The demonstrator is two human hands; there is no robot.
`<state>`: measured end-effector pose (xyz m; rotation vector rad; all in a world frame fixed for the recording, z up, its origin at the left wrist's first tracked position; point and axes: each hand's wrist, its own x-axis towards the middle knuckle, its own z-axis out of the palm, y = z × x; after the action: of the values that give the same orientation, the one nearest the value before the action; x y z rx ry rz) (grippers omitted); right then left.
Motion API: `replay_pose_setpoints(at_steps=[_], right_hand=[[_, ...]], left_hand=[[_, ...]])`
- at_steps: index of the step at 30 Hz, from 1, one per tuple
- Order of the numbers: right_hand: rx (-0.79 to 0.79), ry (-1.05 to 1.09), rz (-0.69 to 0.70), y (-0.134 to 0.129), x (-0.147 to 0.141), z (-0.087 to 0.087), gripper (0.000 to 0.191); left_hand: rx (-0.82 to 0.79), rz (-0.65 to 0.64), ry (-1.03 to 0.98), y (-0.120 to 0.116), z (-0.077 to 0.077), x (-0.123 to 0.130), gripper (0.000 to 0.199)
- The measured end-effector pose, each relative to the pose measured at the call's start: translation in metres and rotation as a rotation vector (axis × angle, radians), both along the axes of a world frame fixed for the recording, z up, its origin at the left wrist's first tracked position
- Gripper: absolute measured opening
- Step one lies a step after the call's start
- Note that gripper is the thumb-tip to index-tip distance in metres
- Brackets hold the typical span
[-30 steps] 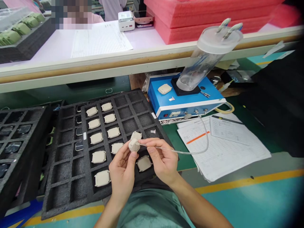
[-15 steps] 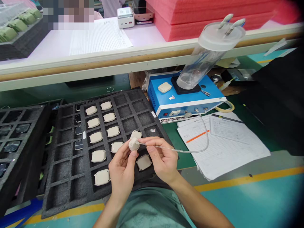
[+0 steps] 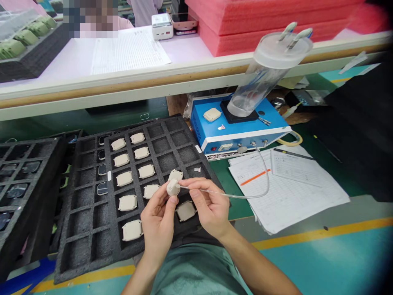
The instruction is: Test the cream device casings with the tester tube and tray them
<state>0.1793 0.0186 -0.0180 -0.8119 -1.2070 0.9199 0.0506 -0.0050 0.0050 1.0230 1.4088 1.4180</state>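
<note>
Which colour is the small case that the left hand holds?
The small case is cream, best seen in the head view, the only one.

Bright light, blackened right corners

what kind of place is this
Most likely a factory floor for assembly or testing: a foam tray holds rows of matching cases, and a tube runs from a blue machine to the right hand.
</note>
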Motion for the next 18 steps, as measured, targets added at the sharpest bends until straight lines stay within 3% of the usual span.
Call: replay_pose_setpoints(at_steps=[18], right_hand=[[-0.003, -0.013, -0.024, 0.0009, 0.0003, 0.0033, 0.012]], left_hand=[[-0.014, -0.001, -0.018, 0.0001, 0.0000, 0.0001, 0.034]])
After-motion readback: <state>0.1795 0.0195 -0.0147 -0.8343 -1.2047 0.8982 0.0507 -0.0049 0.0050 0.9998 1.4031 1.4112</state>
